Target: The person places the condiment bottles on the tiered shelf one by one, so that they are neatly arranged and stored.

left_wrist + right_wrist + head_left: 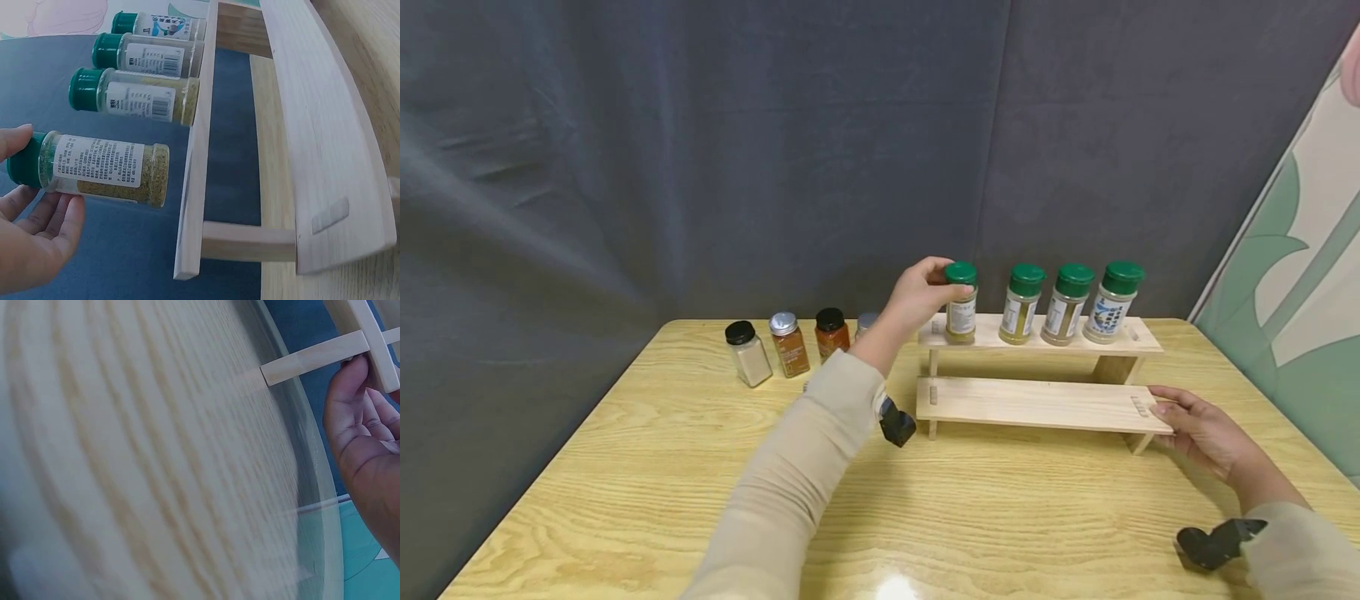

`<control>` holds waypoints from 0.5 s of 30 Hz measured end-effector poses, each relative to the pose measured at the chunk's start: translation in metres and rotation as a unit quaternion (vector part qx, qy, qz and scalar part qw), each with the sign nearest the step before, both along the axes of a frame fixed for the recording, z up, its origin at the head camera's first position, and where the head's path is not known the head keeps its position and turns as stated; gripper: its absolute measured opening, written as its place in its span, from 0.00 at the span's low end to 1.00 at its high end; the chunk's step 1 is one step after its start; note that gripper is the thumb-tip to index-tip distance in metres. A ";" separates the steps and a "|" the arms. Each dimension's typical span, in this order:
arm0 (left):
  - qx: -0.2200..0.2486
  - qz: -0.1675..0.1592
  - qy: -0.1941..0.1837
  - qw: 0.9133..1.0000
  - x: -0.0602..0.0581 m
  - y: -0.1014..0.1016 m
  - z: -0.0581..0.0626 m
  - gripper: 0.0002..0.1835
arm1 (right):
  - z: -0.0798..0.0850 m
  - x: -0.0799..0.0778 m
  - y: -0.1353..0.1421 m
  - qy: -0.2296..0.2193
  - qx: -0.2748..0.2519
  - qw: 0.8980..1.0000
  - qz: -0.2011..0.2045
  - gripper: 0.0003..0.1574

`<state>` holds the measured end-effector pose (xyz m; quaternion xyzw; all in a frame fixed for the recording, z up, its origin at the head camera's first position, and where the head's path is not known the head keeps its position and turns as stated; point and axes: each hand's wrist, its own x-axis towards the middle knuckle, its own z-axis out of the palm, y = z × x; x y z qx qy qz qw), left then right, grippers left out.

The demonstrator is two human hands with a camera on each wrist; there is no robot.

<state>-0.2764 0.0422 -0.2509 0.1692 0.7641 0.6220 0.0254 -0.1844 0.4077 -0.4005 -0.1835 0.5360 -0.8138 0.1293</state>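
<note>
My left hand (921, 300) grips a green-capped spice jar (961, 318) by its cap, thumb on one side and fingers on the other. In the left wrist view a narrow gap shows between that jar's base (159, 176) and the upper board (195, 187) of the wooden rack. Three similar green-capped jars (1021, 304) stand upright on the upper board, to the right of the held one. At the lower board's (1030, 402) right end, my right hand (1202, 429) holds the edge, its thumb on top; in the right wrist view the fingers are partly hidden.
Left of the rack, on the wooden table (625, 483), stand a black-capped jar of pale powder (752, 363), a silver-capped jar (792, 353), another black-capped jar (832, 336) and a jar partly hidden by my left arm. A dark curtain (820, 167) hangs behind.
</note>
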 end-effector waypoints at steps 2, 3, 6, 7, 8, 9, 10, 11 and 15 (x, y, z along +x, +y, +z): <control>-0.006 0.001 0.003 1.000 -0.001 0.004 -0.001 0.19 | 0.000 0.000 0.000 -0.002 0.002 1.000 -0.004 0.23; -0.008 0.002 0.003 1.000 -0.001 0.006 -0.001 0.20 | 0.000 0.000 0.000 -0.003 0.003 1.000 -0.005 0.23; -0.020 0.004 0.003 1.000 -0.002 0.011 -0.001 0.19 | 0.000 0.001 0.000 -0.006 0.002 1.000 -0.005 0.22; -0.023 0.006 0.003 1.000 -0.003 0.013 -0.001 0.19 | 0.000 0.001 0.000 -0.006 0.002 1.000 -0.006 0.22; -0.026 0.007 0.003 1.000 -0.003 0.014 -0.001 0.19 | 0.000 0.001 0.000 -0.006 0.001 1.000 -0.005 0.22; -0.028 0.008 0.002 1.000 -0.004 0.016 -0.001 0.19 | -0.001 0.001 0.000 -0.006 -0.002 1.000 -0.003 0.22; -0.031 0.008 0.002 0.999 -0.004 0.017 -0.001 0.18 | -0.001 0.001 0.000 -0.007 -0.004 1.000 -0.002 0.23; -0.035 0.010 0.002 0.999 -0.004 0.017 -0.001 0.18 | -0.001 0.001 0.000 -0.007 -0.006 1.000 -0.001 0.23; -0.041 0.013 0.003 0.999 -0.005 0.020 -0.002 0.18 | -0.001 0.001 0.000 -0.009 -0.008 1.000 0.001 0.23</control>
